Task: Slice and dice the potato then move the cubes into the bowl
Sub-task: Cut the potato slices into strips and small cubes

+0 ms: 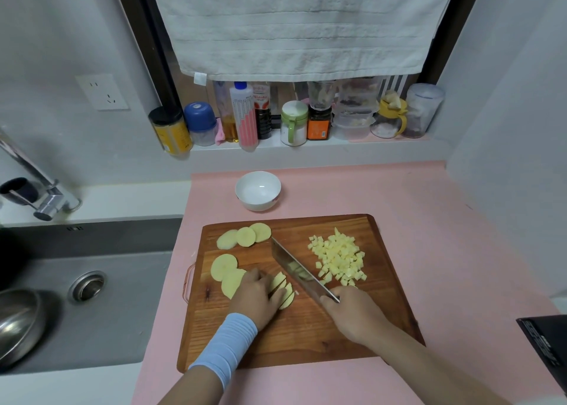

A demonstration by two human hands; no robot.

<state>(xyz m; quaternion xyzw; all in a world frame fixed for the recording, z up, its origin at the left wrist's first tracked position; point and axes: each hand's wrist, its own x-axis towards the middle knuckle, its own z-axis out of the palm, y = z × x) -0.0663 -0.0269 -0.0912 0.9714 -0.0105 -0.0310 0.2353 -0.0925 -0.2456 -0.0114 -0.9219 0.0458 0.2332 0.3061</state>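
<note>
two hands, mid-dice
left hand (260,297) curls on the strips (283,288) to pin them; right hand (349,312) grips the knife (294,269); cubes (339,259) piled aside, bowl (258,189) waits empty.

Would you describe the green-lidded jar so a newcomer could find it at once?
Below the white towel hanging over the window runs a ledge crowded with bottles and jars. Near its middle stands the green-lidded jar, between a dark sauce bottle and an orange-labelled jar. It alone has a pale green lid and handle.
</note>
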